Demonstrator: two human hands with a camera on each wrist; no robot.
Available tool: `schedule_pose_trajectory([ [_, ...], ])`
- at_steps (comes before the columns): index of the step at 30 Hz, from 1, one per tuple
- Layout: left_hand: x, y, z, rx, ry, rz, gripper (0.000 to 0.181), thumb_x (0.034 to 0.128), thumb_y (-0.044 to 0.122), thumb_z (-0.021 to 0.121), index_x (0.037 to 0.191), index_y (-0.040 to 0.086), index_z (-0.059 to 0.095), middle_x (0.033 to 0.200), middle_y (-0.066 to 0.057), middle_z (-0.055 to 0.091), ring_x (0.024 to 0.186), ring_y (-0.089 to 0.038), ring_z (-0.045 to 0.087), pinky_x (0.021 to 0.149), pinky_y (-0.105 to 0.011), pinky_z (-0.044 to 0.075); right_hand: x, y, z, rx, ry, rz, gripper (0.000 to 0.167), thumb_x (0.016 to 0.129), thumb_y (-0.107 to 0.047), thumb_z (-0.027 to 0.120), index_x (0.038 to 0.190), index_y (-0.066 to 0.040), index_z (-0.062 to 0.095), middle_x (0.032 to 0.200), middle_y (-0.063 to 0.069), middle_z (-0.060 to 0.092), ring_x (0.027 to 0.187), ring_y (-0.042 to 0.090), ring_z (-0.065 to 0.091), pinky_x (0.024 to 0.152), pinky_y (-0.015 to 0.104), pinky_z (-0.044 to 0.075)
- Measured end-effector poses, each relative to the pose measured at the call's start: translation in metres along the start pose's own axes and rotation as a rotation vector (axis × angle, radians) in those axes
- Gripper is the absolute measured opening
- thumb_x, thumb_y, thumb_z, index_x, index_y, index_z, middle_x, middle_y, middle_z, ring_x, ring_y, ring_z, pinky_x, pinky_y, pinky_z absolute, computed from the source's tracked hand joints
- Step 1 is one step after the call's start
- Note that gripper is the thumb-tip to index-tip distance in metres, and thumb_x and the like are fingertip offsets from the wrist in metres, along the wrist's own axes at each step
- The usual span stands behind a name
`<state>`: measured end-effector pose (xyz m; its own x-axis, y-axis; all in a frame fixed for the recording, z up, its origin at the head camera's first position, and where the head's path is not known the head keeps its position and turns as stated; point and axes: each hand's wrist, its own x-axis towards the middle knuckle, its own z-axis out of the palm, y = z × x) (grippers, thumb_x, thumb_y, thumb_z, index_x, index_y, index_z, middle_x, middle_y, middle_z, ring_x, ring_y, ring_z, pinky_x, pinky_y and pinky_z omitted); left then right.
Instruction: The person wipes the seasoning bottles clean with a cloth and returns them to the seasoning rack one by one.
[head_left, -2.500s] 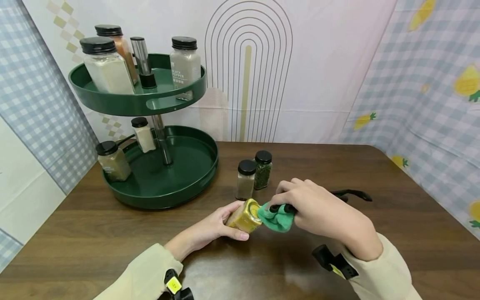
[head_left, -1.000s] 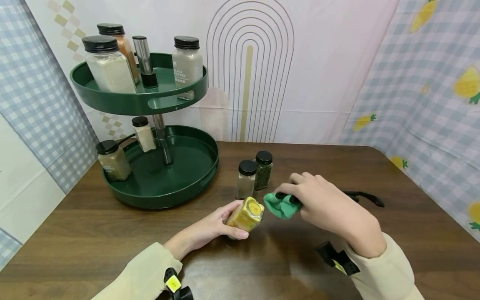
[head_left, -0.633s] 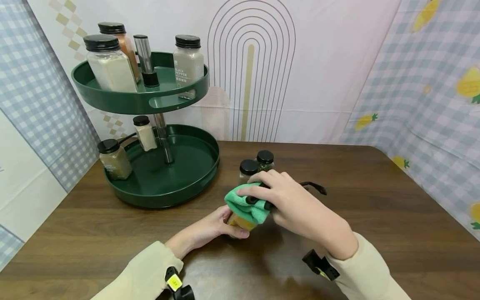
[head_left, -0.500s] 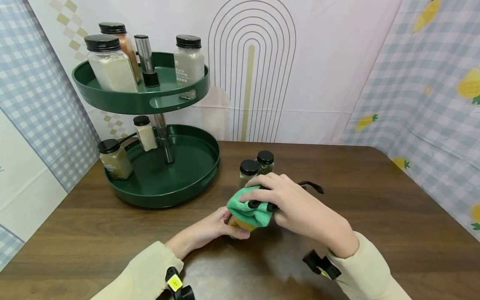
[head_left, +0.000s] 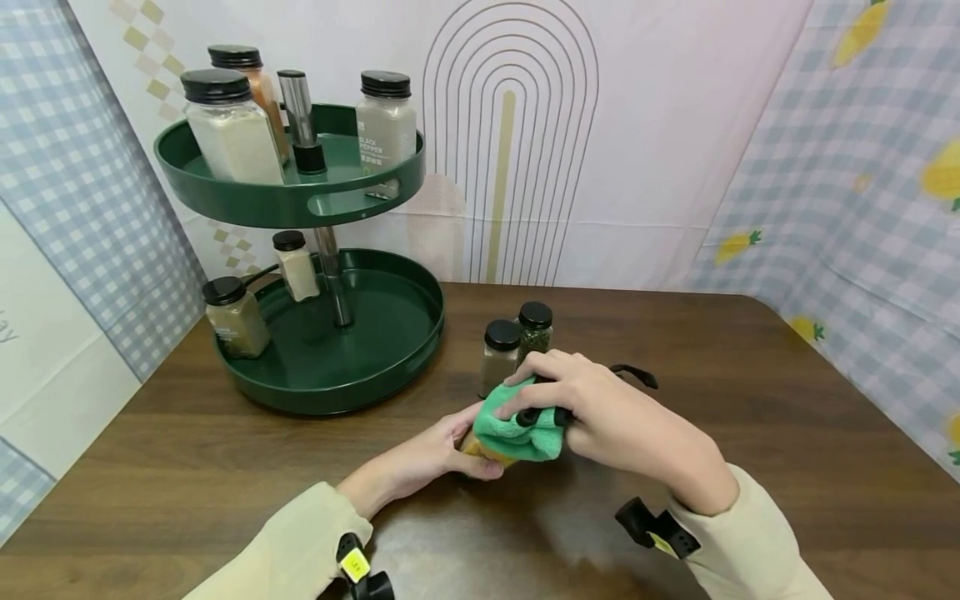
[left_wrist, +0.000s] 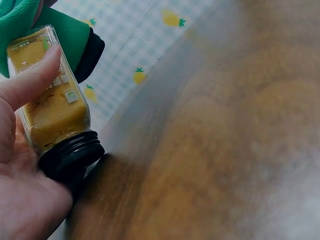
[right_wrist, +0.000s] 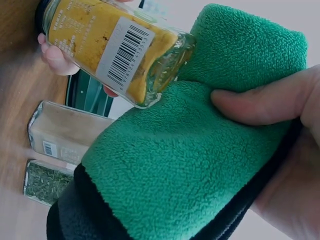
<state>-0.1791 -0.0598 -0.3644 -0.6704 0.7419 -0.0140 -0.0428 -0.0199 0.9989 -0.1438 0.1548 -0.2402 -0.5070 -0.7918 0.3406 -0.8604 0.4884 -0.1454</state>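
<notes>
A glass jar of yellow powder with a black lid lies tilted in my left hand, fingers and thumb round its sides. Its lid end points toward my left palm. My right hand pinches a bunched green cloth with black edging, which covers the jar's base in the head view. In the right wrist view the cloth touches the glass base of the jar, beside a barcode label, with my right thumb pressed on the cloth.
Behind my hands stand a jar of pale powder and a jar of green herbs, both black-lidded. At the left is a two-tier green rack holding several jars. A black strap end shows beyond my right wrist.
My right hand has moved left, bringing the cloth from beside the jar onto its base; in the last half second it shifted slightly right. My left hand keeps its grip.
</notes>
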Motion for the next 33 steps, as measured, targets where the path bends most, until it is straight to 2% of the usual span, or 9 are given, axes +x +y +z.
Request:
schedule_pose_trajectory([
  [4,0.001,-0.001,0.000,-0.002,-0.008,0.014,0.061,0.0841,0.014,0.068,0.137,0.021,0.040,0.123,-0.002,0.050,0.107,-0.018,0.047,0.095,-0.034,0.037,-0.002,0.000,-0.003,0.005,-0.024,0.025,0.071,0.065,0.022,0.041,0.103,-0.031,0.069,0.108,-0.012,0.057,0.097,0.011,0.055,0.081,0.029,0.045],
  [8,0.001,-0.002,-0.001,-0.006,-0.009,0.031,0.059,0.0834,0.015,0.069,0.135,0.018,0.042,0.119,-0.001,0.052,0.107,-0.017,0.047,0.095,-0.033,0.037,-0.005,0.000,-0.007,0.021,-0.082,0.054,0.068,0.068,0.021,0.043,0.102,-0.031,0.069,0.107,-0.012,0.057,0.097,0.012,0.055,0.082,0.032,0.045],
  [15,0.000,-0.002,-0.001,-0.015,0.011,0.000,0.058,0.0827,0.016,0.070,0.134,0.018,0.042,0.117,-0.002,0.054,0.107,-0.016,0.048,0.097,-0.032,0.035,-0.009,-0.001,-0.015,0.055,-0.201,0.097,0.073,0.064,0.024,0.039,0.100,-0.032,0.069,0.101,-0.012,0.056,0.093,0.011,0.055,0.081,0.035,0.045],
  [19,0.000,-0.002,-0.001,0.000,0.014,0.007,0.060,0.0824,0.016,0.070,0.134,0.016,0.041,0.116,-0.003,0.055,0.107,-0.017,0.049,0.096,-0.032,0.036,-0.012,-0.001,-0.020,0.065,-0.261,0.113,0.074,0.063,0.024,0.038,0.099,-0.034,0.068,0.096,-0.015,0.055,0.090,0.008,0.053,0.078,0.032,0.043],
  [22,0.000,-0.003,-0.001,0.011,0.021,0.016,0.061,0.0818,0.016,0.071,0.134,0.015,0.041,0.115,-0.003,0.056,0.107,-0.017,0.050,0.096,-0.031,0.037,-0.016,-0.001,-0.025,0.028,-0.293,0.138,0.068,0.068,0.021,0.043,0.096,-0.035,0.068,0.091,-0.018,0.053,0.084,0.004,0.050,0.073,0.027,0.041],
  [25,0.000,-0.003,-0.001,0.015,0.027,0.019,0.062,0.0813,0.016,0.071,0.135,0.015,0.040,0.116,-0.003,0.055,0.107,-0.017,0.050,0.096,-0.031,0.037,-0.020,0.000,-0.029,-0.048,-0.261,0.178,0.062,0.070,0.019,0.046,0.095,-0.035,0.068,0.089,-0.018,0.053,0.081,0.004,0.049,0.069,0.025,0.040],
  [27,0.000,-0.003,0.000,0.013,0.030,0.020,0.062,0.0812,0.017,0.072,0.135,0.016,0.041,0.116,-0.004,0.055,0.107,-0.017,0.050,0.095,-0.032,0.038,-0.021,0.001,-0.030,-0.093,-0.196,0.201,0.062,0.069,0.019,0.047,0.097,-0.032,0.068,0.091,-0.016,0.054,0.081,0.005,0.050,0.067,0.025,0.041],
  [30,0.000,-0.002,0.002,0.015,0.042,0.028,0.060,0.0810,0.018,0.072,0.133,0.016,0.043,0.116,-0.004,0.056,0.107,-0.018,0.051,0.094,-0.032,0.038,-0.019,0.000,-0.028,-0.107,-0.095,0.209,0.062,0.070,0.018,0.046,0.105,-0.029,0.066,0.097,-0.015,0.055,0.087,0.005,0.052,0.072,0.026,0.045],
  [33,0.001,-0.001,0.004,0.024,0.063,0.031,0.058,0.0803,0.018,0.073,0.131,0.017,0.045,0.115,-0.004,0.057,0.106,-0.018,0.052,0.094,-0.032,0.039,-0.013,-0.003,-0.021,-0.101,-0.044,0.187,0.057,0.075,0.015,0.049,0.113,-0.027,0.064,0.103,-0.013,0.055,0.091,0.003,0.051,0.076,0.026,0.046],
])
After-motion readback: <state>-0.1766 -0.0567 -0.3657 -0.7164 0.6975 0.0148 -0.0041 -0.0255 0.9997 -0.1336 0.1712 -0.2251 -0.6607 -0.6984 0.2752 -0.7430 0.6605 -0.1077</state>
